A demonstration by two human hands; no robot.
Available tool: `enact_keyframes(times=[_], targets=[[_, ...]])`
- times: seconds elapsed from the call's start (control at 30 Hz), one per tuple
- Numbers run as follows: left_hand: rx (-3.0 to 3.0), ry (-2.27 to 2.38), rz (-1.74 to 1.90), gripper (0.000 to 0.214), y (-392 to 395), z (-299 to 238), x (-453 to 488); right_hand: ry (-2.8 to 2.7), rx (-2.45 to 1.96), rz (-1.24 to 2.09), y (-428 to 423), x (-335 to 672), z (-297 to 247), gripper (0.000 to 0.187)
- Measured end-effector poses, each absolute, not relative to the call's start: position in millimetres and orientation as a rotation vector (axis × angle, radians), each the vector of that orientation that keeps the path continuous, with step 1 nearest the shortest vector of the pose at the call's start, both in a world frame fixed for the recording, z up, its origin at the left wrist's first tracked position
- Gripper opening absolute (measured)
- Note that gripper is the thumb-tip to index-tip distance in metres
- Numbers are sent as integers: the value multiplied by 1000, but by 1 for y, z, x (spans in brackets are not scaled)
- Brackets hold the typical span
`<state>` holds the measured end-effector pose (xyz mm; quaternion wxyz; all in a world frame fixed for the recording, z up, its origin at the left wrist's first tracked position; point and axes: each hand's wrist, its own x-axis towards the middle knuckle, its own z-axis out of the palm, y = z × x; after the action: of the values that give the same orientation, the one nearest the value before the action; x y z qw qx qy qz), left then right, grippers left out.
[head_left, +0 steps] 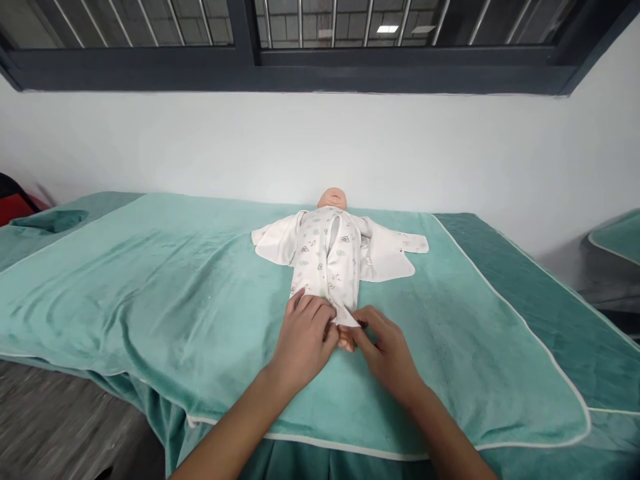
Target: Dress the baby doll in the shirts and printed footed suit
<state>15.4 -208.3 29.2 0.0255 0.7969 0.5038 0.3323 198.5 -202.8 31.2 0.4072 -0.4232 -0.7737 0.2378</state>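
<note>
A baby doll lies on its back on a teal towel, head toward the wall. It wears a white printed romper that is partly open down the front, its sleeves spread out to both sides. My left hand rests at the romper's lower hem, fingers curled and pinching the cloth. My right hand is beside it, fingers pinched on the same hem edge. A bit of the doll's foot shows between my hands.
The towel covers a padded table against a white wall under a dark-framed window. A second towel-covered table stands at the right. A red and black object sits at the far left.
</note>
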Motion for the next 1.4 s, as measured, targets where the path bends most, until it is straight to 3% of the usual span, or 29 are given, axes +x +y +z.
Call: enact_keyframes(times=[0.37,0.5,0.63,0.87,1.1,1.3,1.4], targets=[[2388,1251,1358,10,-234,24,-3,-2287,-1069,669,-211,238,43,13],[2013,1546,1542,16,-191,15,-34,-2186,-1137,456,-173,244,40,17],[2056,1767,1278,30,-137,-1,-66,-2205,-1114,103,-118,236,19,30],[2441,1552,857,38,-87,0,-64,-2468,-934,128,-63,216,6,31],[2225,1586,861,32,-52,4,-49,-2366,-1186,150,-60,204,14,30],[2069,1598,825,50,-54,6,-47,-2308,-1197,111,-65,207,14,24],[2072,1619,854,46,-56,9,-45,-2327,-1105,123,-68,213,12,19]])
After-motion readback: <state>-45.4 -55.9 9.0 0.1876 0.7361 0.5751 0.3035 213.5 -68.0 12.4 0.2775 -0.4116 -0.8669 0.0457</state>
